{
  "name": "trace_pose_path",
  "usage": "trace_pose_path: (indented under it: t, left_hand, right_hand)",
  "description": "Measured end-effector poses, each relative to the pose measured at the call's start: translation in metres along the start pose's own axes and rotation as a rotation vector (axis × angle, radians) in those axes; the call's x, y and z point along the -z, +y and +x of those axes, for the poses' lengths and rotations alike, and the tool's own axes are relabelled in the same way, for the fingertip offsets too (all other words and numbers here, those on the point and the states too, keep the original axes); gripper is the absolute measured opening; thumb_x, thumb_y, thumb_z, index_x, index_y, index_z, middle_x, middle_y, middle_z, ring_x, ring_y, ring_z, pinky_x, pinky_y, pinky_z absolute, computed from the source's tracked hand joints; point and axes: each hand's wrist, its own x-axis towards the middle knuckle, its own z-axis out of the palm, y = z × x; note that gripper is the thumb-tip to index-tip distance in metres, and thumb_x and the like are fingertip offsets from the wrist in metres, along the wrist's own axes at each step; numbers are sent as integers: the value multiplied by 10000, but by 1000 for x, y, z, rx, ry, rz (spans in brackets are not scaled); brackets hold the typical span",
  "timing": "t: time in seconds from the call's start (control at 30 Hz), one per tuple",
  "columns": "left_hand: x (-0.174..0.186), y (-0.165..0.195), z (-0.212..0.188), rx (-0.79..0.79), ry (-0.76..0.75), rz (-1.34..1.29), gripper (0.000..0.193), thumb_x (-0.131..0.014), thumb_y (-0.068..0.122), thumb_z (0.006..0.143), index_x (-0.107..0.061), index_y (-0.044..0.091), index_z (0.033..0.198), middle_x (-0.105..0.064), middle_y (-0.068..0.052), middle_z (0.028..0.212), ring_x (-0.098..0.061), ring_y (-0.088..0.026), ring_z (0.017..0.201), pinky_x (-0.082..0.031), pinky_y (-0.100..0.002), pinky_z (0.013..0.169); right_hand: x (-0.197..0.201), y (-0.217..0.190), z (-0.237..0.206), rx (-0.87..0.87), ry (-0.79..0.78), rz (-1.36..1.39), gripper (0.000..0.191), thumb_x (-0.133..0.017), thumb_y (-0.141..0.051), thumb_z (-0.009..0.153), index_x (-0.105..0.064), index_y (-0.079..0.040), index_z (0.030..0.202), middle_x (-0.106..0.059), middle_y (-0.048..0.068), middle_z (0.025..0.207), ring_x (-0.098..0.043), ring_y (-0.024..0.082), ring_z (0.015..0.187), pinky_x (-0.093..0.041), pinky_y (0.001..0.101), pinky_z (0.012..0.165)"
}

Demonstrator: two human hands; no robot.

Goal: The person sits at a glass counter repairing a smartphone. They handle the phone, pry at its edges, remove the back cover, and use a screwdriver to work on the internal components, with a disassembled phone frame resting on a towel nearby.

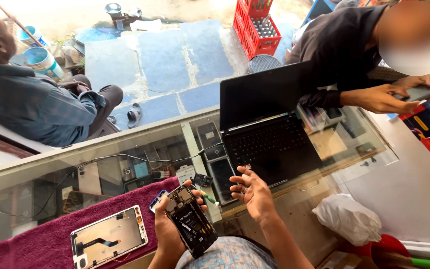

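My left hand (166, 225) grips an opened phone (191, 223) with its back cover off, so the dark battery and boards show. It hovers over the near edge of the glass counter (125, 144). My right hand (251, 190) is raised just to the right of the phone, palm up, fingers spread, holding nothing. It sits in front of an open black laptop (269, 124). A white phone frame with a flex cable (109, 236) lies on a maroon towel (36, 239) to the left of my left hand. A small green-tipped tool (208, 198) lies by the phone's top.
Another person in a dark shirt (334, 45) leans over the counter at the right, holding a phone (420, 92). A seated person in a blue shirt (31, 102) is outside at the left. A white plastic bag (348, 218) and red crates (256, 27) are nearby.
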Motion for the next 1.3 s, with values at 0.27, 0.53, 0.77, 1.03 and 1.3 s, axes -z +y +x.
trace_pose_path:
  t: [0.27, 0.53, 0.77, 1.03, 1.3]
  left_hand:
    - [-7, 0, 2, 45, 49, -17, 680, -402, 449, 983, -469, -47, 1442, -658, -189, 1082, -678, -266, 971, -584, -427, 884]
    - [-3, 6, 1, 63, 31, -37, 663, -402, 443, 996, -469, -46, 1439, -653, -196, 1107, -668, -288, 1007, -567, -450, 934]
    - [-8, 9, 1, 44, 106, 33, 687, -410, 462, 966, -486, -52, 1415, -660, -216, 1088, -669, -315, 1000, -549, -486, 957]
    - [4, 9, 4, 37, 132, -21, 680, -406, 467, 977, -497, -53, 1407, -674, -211, 1082, -679, -317, 992, -556, -490, 948]
    - [17, 0, 16, -15, 176, -42, 688, -420, 470, 967, -527, -65, 1386, -680, -243, 1079, -705, -354, 970, -565, -511, 931]
  right_hand:
    - [10, 0, -10, -28, 61, 36, 455, -563, -285, 968, -564, -33, 1347, -708, 215, 1142, -715, 259, 900, -604, 366, 743]
    - [5, 7, -17, -57, 41, 18, 486, -563, -307, 982, -550, -16, 1372, -703, 248, 1157, -721, 275, 890, -621, 363, 699]
    - [-9, 2, -20, -150, 9, -2, 636, -437, -504, 995, -488, -21, 1405, -694, 276, 1189, -731, 279, 895, -624, 347, 664]
    - [-2, -4, -14, -184, -20, 133, 702, -366, -566, 1005, -490, -3, 1404, -704, 267, 1166, -741, 273, 851, -632, 340, 668]
    - [10, -9, -10, -233, 2, 170, 731, -367, -595, 981, -524, -6, 1384, -715, 248, 1118, -751, 262, 825, -640, 332, 669]
